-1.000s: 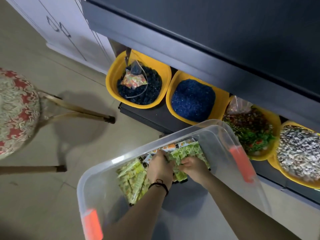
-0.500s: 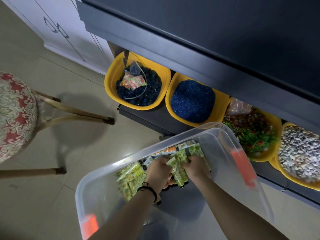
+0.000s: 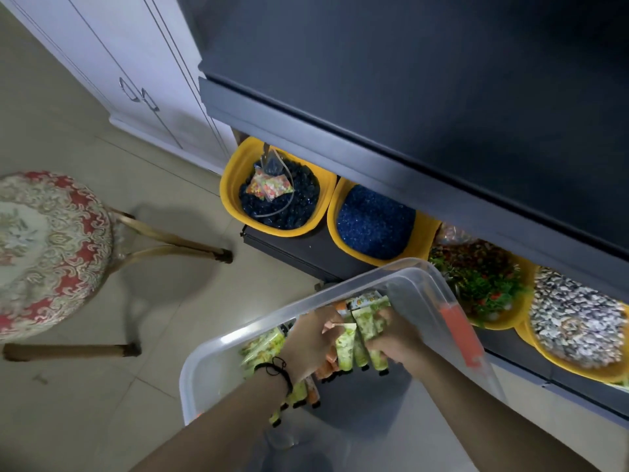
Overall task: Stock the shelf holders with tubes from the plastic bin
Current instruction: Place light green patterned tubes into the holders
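Tubes [image 3: 360, 338] bunched upright in plastic bin [image 3: 418, 291], left hand [image 3: 315, 338] and right hand [image 3: 396, 338] both gripping them

- Left hand [image 3: 313, 338]: risen off the heap, now gripping the left side of a bunch of green tubes [image 3: 360, 338].
- Right hand [image 3: 398, 342]: now clasps the same bunch from the right.
- Green tubes: lifted from the heap in the plastic bin [image 3: 340, 294], now upright with black caps down.

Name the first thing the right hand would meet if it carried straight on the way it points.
Probably the left hand, just past the green tubes the right hand grips; depth is unclear.
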Demonstrator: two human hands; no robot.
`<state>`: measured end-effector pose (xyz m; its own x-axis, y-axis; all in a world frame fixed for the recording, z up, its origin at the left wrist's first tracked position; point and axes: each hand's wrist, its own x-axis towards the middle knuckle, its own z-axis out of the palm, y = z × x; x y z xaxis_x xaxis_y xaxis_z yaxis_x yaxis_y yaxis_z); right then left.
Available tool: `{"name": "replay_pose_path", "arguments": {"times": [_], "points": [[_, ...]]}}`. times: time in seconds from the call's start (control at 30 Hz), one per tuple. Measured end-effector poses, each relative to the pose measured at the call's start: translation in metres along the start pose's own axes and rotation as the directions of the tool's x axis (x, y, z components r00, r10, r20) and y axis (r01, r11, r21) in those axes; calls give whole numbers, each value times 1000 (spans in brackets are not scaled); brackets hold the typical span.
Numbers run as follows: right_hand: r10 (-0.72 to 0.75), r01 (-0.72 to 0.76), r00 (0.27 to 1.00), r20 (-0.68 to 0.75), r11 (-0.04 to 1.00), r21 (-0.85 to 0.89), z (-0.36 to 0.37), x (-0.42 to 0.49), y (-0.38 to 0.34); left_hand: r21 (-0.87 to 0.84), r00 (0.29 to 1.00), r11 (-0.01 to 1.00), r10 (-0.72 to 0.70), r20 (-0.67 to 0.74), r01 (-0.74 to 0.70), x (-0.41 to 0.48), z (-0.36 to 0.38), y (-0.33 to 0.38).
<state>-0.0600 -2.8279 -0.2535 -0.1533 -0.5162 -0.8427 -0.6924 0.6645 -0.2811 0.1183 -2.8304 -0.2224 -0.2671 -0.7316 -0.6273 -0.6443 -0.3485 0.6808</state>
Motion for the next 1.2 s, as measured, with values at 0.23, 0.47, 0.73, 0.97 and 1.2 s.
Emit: {"name": "replay_pose_path", "arguments": {"times": [0.23, 0.47, 0.73, 0.97, 1.2], "points": [[-310, 310, 951, 5, 951, -17, -60, -90, -60, 116, 968, 967, 209, 136, -225, -63, -60, 63], [-528, 519, 844, -101, 849, -101, -129, -226, -121, 163, 913, 899, 408, 25, -407, -137, -164, 160], [-659, 647, 718, -224, 750, -134, -251, -375, -221, 338, 804, 798, 572, -163, -499, -219, -299, 299], [-751, 725, 601, -272, 656, -211, -331, -495, -285, 415, 665, 662, 729, -162, -624, -298, -385, 417], [-810, 735, 480, -336, 581, -351, -404, -604, -336, 452, 567, 558, 813, -130, -696, -344, -457, 518]]}}
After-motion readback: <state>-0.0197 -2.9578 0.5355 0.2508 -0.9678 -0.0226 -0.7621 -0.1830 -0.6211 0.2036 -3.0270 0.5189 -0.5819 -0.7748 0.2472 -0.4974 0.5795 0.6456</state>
